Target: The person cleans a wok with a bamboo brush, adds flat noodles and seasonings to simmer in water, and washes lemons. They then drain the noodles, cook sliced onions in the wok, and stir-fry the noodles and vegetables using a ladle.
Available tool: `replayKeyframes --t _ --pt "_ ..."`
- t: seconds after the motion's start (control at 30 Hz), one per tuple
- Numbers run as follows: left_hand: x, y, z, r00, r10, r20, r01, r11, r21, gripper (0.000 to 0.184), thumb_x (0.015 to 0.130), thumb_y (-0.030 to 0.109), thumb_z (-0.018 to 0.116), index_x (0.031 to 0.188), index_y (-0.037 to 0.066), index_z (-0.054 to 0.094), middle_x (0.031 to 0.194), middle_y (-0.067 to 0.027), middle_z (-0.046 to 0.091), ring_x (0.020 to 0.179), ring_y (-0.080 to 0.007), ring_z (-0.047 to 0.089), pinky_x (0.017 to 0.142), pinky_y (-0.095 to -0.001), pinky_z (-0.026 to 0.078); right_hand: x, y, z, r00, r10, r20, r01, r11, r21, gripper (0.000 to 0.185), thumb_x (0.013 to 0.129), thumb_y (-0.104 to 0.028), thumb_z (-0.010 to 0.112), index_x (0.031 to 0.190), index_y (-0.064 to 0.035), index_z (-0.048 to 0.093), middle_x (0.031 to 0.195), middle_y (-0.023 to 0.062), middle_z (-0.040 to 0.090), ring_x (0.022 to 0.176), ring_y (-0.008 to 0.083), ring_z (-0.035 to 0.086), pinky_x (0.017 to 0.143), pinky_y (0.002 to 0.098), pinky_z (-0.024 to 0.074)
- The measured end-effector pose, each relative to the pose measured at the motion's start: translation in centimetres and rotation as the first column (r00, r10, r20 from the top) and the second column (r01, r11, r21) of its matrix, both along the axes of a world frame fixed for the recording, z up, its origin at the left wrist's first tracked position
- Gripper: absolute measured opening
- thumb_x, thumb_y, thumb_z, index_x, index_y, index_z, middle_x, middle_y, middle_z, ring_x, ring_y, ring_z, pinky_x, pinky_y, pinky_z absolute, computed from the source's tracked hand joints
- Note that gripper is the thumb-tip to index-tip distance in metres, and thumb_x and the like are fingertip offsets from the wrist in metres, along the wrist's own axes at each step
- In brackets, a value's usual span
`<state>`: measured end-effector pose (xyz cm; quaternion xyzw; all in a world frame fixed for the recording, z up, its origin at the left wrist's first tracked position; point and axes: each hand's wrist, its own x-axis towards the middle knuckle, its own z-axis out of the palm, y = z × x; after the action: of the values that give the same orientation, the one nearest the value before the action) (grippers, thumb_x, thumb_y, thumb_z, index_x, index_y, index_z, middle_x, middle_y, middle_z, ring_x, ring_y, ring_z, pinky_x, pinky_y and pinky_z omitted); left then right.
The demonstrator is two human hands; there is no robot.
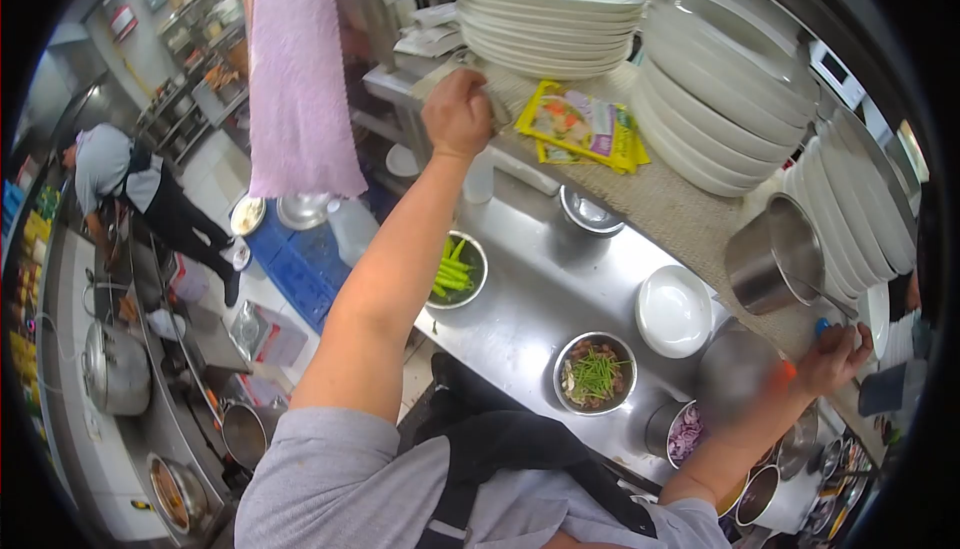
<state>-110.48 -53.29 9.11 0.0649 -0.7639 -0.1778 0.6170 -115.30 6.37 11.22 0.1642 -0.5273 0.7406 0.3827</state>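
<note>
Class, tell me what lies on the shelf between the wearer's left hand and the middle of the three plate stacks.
In the head view, yellow packets lie on the beige mat between the left hand and the middle plate stack.

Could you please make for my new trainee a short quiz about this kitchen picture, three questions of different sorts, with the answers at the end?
1. True or false: the yellow packets lie on the shelf, beside stacked white plates.
2. The person's left hand and right hand are both in view. Which one is nearer to the metal pot?
3. Fill the gap: the long peppers in the bowl partly behind the forearm are ____ in colour.

Key: 1. True. 2. The right hand. 3. Green.
</note>
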Motion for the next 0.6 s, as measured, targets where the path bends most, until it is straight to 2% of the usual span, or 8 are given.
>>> replayKeyframes --t 0.03,0.07,0.13,0.23,0.3,0.5,0.6 --pt "-0.05 -0.04 -0.07 1.000 0.009 0.011 -0.009 1.000 0.005 0.019 0.079 0.015 0.048 0.085 0.006 0.064 0.077 -0.0154 0.063 0.074 -0.0336 0.063 0.067 -0.0391 0.048 -0.08 0.28 -0.34 1.000 -0.022 -0.006 0.022 1.000 -0.011 0.017 0.095 -0.007 0.053 0.111 -0.0020 0.049 0.057 -0.0027 0.033 0.052 0.0062 0.027 0.050 0.0252 0.0213" --pt "-0.05 -0.02 -0.08 1.000 -0.013 0.006 0.013 1.000 -0.006 0.019 0.079 0.015 0.048 0.085 0.006 0.064 0.077 -0.0154 0.063 0.074 -0.0336 0.063 0.067 -0.0391 0.048 -0.25 0.27 -0.45 0.996 -0.090 -0.029 0.091 0.994 0.067 0.018 0.095 -0.007 0.052 0.112 -0.0017 0.049 0.056 -0.0030 0.032 0.051 0.0060 0.027 0.049 0.0250 0.0213" --pt "-0.10 0.06 -0.17 1.000 -0.019 0.014 0.018 0.999 0.043 0.016 0.076 0.015 0.050 0.084 0.009 0.063 0.078 -0.0139 0.062 0.076 -0.0348 0.061 0.069 -0.0432 0.048 -0.33 0.39 -0.46 0.983 -0.177 -0.054 0.183 0.974 0.133 0.019 0.095 -0.007 0.052 0.113 -0.0014 0.050 0.056 -0.0033 0.032 0.051 0.0058 0.027 0.049 0.0248 0.0214" --pt "0.00 0.12 -0.14 0.999 -0.029 0.046 0.026 0.997 0.066 0.018 0.077 0.014 0.049 0.085 0.008 0.064 0.079 -0.0144 0.063 0.075 -0.0353 0.062 0.068 -0.0420 0.048 -0.10 0.28 -0.37 0.982 -0.188 -0.038 0.191 0.970 0.148 0.015 0.094 -0.006 0.051 0.108 -0.0008 0.050 0.058 -0.0032 0.033 0.051 0.0058 0.028 0.049 0.0243 0.0222" --pt "0.00 0.21 -0.11 0.998 -0.043 0.047 0.040 0.997 0.063 0.018 0.078 0.014 0.049 0.085 0.007 0.064 0.079 -0.0144 0.063 0.074 -0.0349 0.062 0.068 -0.0414 0.048 0.07 0.23 -0.29 0.998 0.066 -0.017 -0.066 0.998 -0.016 0.009 0.093 -0.004 0.049 0.101 -0.0002 0.050 0.061 -0.0021 0.037 0.051 0.0060 0.029 0.049 0.0239 0.0230" --pt "-0.03 0.23 -0.15 0.995 -0.062 0.073 0.055 0.995 0.088 0.018 0.080 0.012 0.048 0.086 0.007 0.064 0.075 -0.0123 0.063 0.071 -0.0316 0.062 0.066 -0.0394 0.048 -0.08 0.42 -0.45 0.986 0.131 -0.100 -0.132 0.991 -0.006 0.006 0.091 0.000 0.045 0.095 0.0000 0.049 0.070 0.0005 0.043 0.052 0.0063 0.032 0.050 0.0227 0.0261" --pt "-0.06 0.28 -0.18 0.997 -0.039 0.070 0.034 0.997 0.071 0.020 0.080 0.011 0.046 0.088 0.006 0.064 0.073 -0.0112 0.063 0.069 -0.0301 0.062 0.065 -0.0384 0.048 0.16 -0.03 -0.11 0.994 0.058 -0.096 -0.062 0.997 -0.045 0.006 0.091 0.000 0.045 0.096 -0.0003 0.050 0.074 0.0015 0.046 0.053 0.0060 0.033 0.049 0.0225 0.0274"
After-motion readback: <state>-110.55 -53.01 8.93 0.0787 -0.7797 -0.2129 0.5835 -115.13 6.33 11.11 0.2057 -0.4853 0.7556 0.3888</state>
